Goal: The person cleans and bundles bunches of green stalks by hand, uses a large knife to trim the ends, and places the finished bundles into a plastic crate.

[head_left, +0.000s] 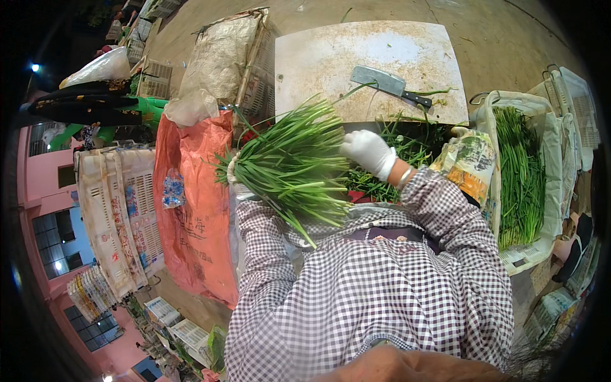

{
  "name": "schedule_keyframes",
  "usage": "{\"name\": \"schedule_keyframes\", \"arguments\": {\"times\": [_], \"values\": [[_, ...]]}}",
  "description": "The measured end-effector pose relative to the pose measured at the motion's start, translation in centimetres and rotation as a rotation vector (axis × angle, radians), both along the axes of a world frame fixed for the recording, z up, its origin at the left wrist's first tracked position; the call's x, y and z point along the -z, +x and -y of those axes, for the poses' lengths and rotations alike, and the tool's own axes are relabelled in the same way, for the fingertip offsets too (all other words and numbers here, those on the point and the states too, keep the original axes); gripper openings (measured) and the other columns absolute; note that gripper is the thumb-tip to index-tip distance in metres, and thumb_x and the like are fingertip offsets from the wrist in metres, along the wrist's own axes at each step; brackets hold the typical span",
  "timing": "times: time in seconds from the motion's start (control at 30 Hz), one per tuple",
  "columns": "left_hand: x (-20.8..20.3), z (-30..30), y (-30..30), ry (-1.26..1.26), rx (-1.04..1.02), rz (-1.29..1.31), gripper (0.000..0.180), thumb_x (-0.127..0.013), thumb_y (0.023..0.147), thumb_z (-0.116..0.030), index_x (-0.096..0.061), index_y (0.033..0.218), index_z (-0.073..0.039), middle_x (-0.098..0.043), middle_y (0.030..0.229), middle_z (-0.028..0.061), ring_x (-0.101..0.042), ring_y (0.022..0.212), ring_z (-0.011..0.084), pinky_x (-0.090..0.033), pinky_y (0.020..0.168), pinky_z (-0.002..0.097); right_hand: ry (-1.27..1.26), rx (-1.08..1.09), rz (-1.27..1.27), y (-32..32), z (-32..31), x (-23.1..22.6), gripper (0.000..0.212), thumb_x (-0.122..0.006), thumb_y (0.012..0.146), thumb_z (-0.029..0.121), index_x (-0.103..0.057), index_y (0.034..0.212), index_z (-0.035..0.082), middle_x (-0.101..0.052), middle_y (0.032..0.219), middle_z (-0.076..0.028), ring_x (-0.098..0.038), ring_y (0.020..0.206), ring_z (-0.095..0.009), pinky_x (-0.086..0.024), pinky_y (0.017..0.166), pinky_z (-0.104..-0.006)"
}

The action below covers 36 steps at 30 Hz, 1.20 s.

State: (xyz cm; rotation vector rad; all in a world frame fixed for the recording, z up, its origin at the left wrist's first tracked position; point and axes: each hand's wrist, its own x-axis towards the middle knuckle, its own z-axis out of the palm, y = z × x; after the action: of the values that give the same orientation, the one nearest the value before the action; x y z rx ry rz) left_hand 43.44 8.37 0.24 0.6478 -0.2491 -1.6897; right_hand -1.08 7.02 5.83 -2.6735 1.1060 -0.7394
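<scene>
Holding big bundle of green chives (289, 162) across lap, above pile of loose chives (394, 159), I'm judging: keeping stems aligned and gripped near tied base is best. Right hand (368, 151), white-gloved, is reaching forward, fingers together, pressing bundle's side. Left hand is hiding under leaves; can't tell grip. Cleaver (388, 84) is lying idle on cutting board (318, 57).

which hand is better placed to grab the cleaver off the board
Probably the right hand: gloved, it rests at the tips of the chive bundle, just below the cleaver on the cutting board. The left hand, mostly hidden, seems to grip the bundle's base.
</scene>
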Motion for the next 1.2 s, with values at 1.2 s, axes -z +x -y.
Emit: {"name": "schedule_keyframes", "arguments": {"times": [1.2], "values": [[-1.1, 0.2, -1.9, -0.119, 0.023, -0.054, 0.024, -0.052, 0.090, -0.018, -0.064, 0.107, -0.005, -0.067, 0.110, 0.0122, -0.062, 0.107, 0.0290, -0.046, 0.100, 0.0534, 0.982, -0.036, 0.333, -1.8, -1.1, 3.2, 0.044, -0.068, 0.086, 0.027, -0.061, 0.119, -0.001, -0.067, 0.108, -0.020, -0.065, 0.099, -0.035, -0.050, 0.088, -0.0377]]}}
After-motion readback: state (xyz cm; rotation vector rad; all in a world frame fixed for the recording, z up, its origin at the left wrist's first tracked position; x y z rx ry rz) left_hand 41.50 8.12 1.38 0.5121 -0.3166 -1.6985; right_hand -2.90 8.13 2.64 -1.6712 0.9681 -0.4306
